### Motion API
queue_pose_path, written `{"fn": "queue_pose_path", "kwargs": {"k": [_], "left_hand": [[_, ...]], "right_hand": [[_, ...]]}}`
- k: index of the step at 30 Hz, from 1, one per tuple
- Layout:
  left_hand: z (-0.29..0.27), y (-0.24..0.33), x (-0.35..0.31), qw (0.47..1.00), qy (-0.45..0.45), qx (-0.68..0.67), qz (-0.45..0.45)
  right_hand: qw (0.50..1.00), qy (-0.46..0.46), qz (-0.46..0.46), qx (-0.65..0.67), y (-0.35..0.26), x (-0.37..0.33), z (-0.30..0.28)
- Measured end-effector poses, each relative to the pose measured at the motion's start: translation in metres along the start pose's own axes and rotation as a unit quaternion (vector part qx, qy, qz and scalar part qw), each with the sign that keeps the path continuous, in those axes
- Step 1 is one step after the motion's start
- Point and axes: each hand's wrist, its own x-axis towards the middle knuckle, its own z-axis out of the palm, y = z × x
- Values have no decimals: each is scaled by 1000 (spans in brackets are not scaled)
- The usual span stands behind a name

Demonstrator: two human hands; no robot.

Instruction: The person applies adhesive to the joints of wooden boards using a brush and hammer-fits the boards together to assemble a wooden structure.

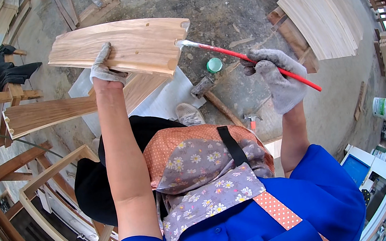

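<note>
My left hand (106, 69), in a pale work glove, grips the lower edge of a light wooden panel (136, 41), thumb on its upper face. The panel is held up, and round holes show near its right end. In my gloved right hand (280, 75) is a thin brush (233, 53) with a red handle. Its white-coated tip touches the panel's right end. Below the panel, another long wooden board (52, 114) extends to the left, partly hidden by my left arm. A small green tub (214, 65) with whitish contents sits on the floor beneath the brush.
A mallet (220, 104) and a claw hammer (252, 119) are near my shoe (189, 115). Wooden panels (322, 16) are stacked at the far right. A wooden frame (54, 176) leans at the left, by a rack with a black cloth (8, 68). A white bucket (383, 108) stands right.
</note>
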Motion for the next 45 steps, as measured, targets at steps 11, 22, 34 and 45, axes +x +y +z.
{"fn": "queue_pose_path", "kwargs": {"k": [11, 22, 34, 45], "left_hand": [[4, 2, -3, 998, 55, 27, 11], [-6, 3, 6, 999, 51, 5, 13], [-4, -2, 4, 1000, 21, 3, 4], [-6, -1, 7, 1000, 23, 7, 18]], "right_hand": [[995, 1, 42, 94, -5, -7, -14], [977, -157, -102, -104, -5, 0, -9], [964, -193, -130, -131, -9, 6, -16], [983, -141, -109, -32, -8, 11, -28]]}}
